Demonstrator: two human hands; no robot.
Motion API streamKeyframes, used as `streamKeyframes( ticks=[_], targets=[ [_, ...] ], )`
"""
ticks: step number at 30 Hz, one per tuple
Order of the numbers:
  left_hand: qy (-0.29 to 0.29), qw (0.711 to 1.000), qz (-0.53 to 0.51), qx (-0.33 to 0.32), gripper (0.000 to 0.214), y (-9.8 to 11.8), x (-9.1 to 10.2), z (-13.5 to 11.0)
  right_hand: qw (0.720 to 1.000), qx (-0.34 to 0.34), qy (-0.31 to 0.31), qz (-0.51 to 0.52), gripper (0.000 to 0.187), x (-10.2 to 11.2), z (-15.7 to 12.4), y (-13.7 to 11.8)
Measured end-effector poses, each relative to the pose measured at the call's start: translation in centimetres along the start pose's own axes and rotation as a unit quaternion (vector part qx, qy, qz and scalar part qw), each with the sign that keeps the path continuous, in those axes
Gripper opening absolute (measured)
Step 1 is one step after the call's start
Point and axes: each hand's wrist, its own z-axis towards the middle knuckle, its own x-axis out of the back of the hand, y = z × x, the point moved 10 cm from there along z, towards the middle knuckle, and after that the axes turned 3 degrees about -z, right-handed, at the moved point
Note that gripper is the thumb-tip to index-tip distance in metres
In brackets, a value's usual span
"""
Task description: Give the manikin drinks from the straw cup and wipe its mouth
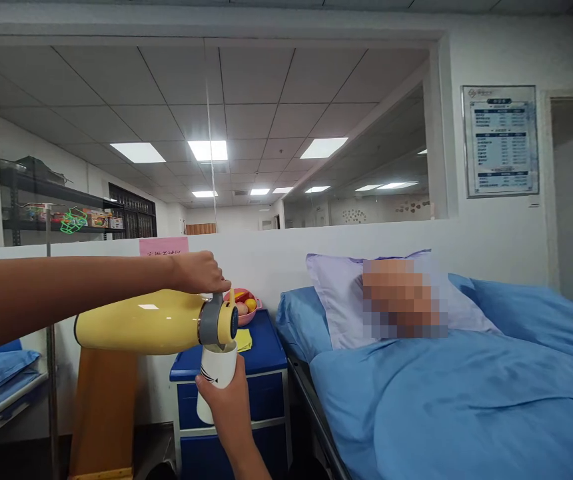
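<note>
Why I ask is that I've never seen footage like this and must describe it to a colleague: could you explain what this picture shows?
There is no machine here, just a person's two bare hands. The single picture comes from a camera worn on that person's head, looking forward and down. The left hand grips the handle of a yellow flask, tipped nearly flat, its spout at the mouth of a white cup held in the right hand. I can't make out any liquid. Behind them, a blue cabinet bears a pink bowl of fruit and a yellow cloth. To the right is a bed with a blue cover.
</note>
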Motion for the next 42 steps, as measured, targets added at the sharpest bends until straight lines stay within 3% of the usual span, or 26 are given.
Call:
streamKeyframes(
  ticks=[7, 20, 28, 35, 42],
  targets=[
    [-0.032, 0.997, 0.041, -0.053, 0.034, 1.6, -1.3, 0.2, 1.0, -0.012, 0.001, -0.021, 0.044, -0.1, -0.5, 1.0],
    [0.03, 0.992, 0.077, -0.1, 0.016, 3.1, 0.4, 0.4, 1.0, -0.015, 0.006, -0.014, 0.045, 0.1, -0.9, 0.0],
    [-0.008, 0.993, 0.075, -0.096, 0.016, 3.3, -0.2, 0.5, 0.999, -0.02, 0.008, -0.043, 0.046, 0.3, -1.0, 0.3],
    [0.034, 0.996, 0.034, -0.081, 0.018, 3.1, 0.1, 0.8, 0.999, -0.023, -0.004, -0.045, 0.046, 0.2, -1.1, 0.3],
    [0.03, 0.993, 0.058, -0.096, 0.017, 3.6, 0.0, 0.7, 0.999, -0.023, 0.001, -0.044, 0.048, 0.4, -1.1, 0.6]
  ],
)
